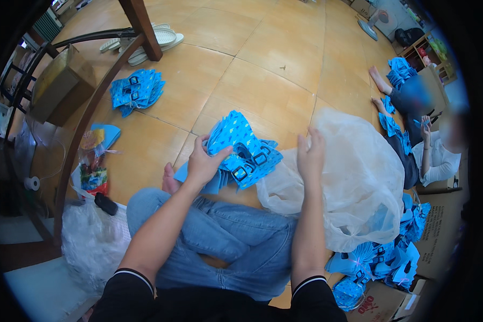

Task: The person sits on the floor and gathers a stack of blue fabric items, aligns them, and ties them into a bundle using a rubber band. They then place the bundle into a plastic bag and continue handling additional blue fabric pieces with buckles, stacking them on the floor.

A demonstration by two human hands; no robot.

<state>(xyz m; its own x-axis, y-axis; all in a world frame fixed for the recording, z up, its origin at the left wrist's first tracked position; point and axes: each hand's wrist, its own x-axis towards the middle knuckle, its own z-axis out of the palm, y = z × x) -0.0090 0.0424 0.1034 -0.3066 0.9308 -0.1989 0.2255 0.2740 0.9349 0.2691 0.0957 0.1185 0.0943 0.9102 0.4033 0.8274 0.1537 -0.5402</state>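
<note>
My left hand (203, 166) grips a stack of blue patterned sheets (235, 134) in front of my crossed legs, its thumb lying over the near edge. The sheets carry small light shapes, a cut-out opening and dark-framed square patches; their exact kind I cannot make out. More plain blue pieces show beneath the stack. My right hand (311, 155) is raised to the right of the stack, fingers stretched and apart. Beside it, a large translucent white plastic bag (354, 177) bulges on the floor, and whether the hand touches it is unclear.
Another blue stack (137, 91) lies at far left, near pale sandals (163, 36) and a wooden frame (139, 27). Tied blue bundles (359, 263) pile up at right by cardboard boxes (437, 236). A co-worker (440, 155) sits at right holding something blue. Clear plastic (91, 241) lies left.
</note>
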